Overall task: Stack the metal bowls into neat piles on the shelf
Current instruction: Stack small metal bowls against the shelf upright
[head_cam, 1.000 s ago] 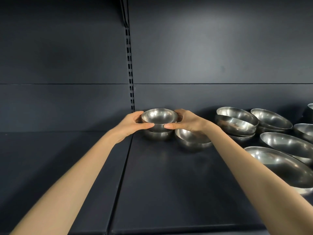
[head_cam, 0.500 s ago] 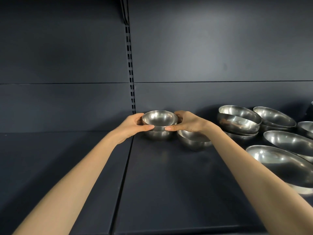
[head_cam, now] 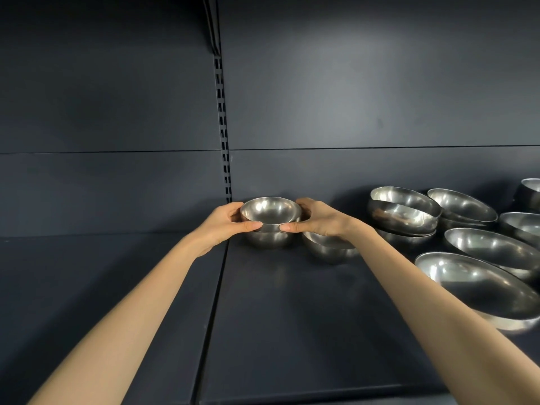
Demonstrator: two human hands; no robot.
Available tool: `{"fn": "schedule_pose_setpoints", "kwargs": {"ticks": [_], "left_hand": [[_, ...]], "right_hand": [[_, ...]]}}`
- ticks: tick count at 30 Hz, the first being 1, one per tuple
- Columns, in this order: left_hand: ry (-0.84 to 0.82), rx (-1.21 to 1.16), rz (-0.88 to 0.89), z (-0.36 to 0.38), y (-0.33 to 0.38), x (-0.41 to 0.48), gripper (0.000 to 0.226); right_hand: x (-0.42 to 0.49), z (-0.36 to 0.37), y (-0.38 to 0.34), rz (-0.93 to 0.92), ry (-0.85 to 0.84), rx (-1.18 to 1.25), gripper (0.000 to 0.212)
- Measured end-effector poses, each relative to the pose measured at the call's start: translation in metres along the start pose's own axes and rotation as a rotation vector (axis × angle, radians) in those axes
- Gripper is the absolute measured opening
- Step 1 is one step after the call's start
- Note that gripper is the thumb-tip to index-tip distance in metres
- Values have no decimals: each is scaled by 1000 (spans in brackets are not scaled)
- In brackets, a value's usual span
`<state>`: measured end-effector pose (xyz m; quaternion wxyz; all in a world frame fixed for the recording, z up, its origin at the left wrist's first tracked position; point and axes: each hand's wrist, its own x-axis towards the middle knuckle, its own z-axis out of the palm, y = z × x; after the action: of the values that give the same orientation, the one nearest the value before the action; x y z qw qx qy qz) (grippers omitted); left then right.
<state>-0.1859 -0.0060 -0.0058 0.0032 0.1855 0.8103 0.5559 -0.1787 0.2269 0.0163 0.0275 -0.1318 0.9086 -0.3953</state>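
the dark shelf (head_cam: pixel 292 317) runs across the view, and its left panel is bare. the slotted upright (head_cam: pixel 223 135) rises up the back wall where the two panels meet.

just right of that upright, the left hand (head_cam: pixel 225 226) and the right hand (head_cam: pixel 318 220) cup one small metal bowl (head_cam: pixel 270 210) between them, one on each side, thumbs curled along its near wall with the tips almost meeting under the rim. it sits nested in a lower bowl (head_cam: pixel 270 239) that rests on the shelf near the back wall, so this pile counts two.

just beside it to the right, partly under the right wrist, is a second small pile (head_cam: pixel 330 249); two rims seem to show, though the hand hides part of it.

further right stands a leaning pile (head_cam: pixel 404 211) of about three wider bowls, its top ones tilted. behind it a tilted bowl (head_cam: pixel 463 204) rests on another. nearer the front lie two large bowls apart from each other: one (head_cam: pixel 493 249) behind, one (head_cam: pixel 479 290) in front. two more bowls are cut off at the right edge, one (head_cam: pixel 530 191) at the back and one (head_cam: pixel 521 226) below it.
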Motion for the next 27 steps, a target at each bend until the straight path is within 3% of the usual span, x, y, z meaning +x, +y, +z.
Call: {"fn": "schedule_pose_setpoints", "kwargs": {"ticks": [6,10,14,17,21,25,27], "left_hand": [[41,73,-54,5,2,-6,32],[139,132,-107,9,5,-15,91],[350,191,31,23,12,-28,84],[403,225,178,40,22,-42,69],[295,242,233,66,31,-51,45],[55,250,106,90,34,-49,53],[-37,217,29,98,35,-45,47]], "right_hand": [[-21,-5,4,-6,118,-24,118],[-40,-6,15,-1,247,-94,107],[-61,0,26,28,331,-164,100],[-74,5,31,37,378,-164,103],[-86,11,34,62,422,-41,108],[-94,13,38,112,419,122,112],[-96,14,39,125,413,192,115]]}}
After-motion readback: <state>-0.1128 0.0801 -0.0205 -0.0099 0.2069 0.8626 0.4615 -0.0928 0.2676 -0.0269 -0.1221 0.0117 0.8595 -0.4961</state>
